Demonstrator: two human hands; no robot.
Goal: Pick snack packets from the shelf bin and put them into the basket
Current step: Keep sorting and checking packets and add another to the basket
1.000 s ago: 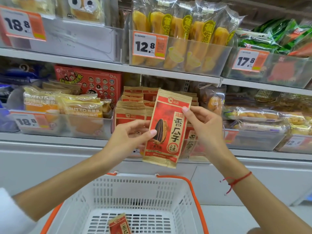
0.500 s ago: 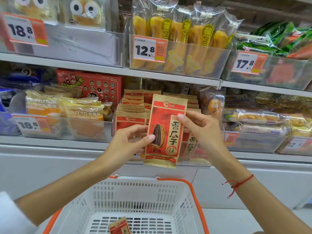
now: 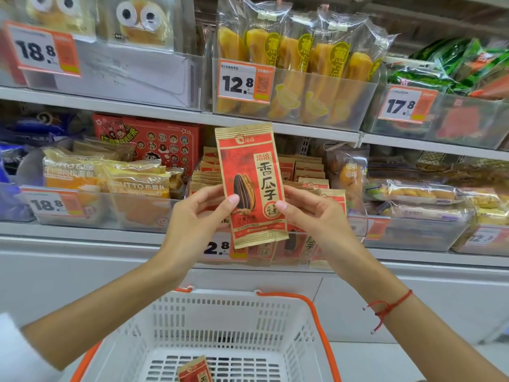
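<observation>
nearest the camera, the white basket [image 3: 289, 321] with its orange rim sits low, and one red packet in the basket [image 3: 195, 370] already lies on its floor, part cut off by the frame edge. above the basket's far rim, the held packet [image 3: 252, 186] of sunflower seeds is pinched from both sides: the left hand [image 3: 197, 213] has its thumb on the front near the printed seed and fingers behind, the right hand [image 3: 314, 213] has its thumb on the front by the round seal and fingers behind. compared with a second ago, the packet has been turned from a lean to nearly upright and lifted higher, and both thumbs now sit lower on it, so it looks squared up for reading rather than on its way down. its long axis runs almost vertical, top seam up toward the upper shelf, printed face toward the camera, top tipped slightly left. judged from this, the drop into the basket is not yet done. beyond the held packet, the shelf bin [image 3: 327, 244] holds more of the same packets in rows.
</observation>
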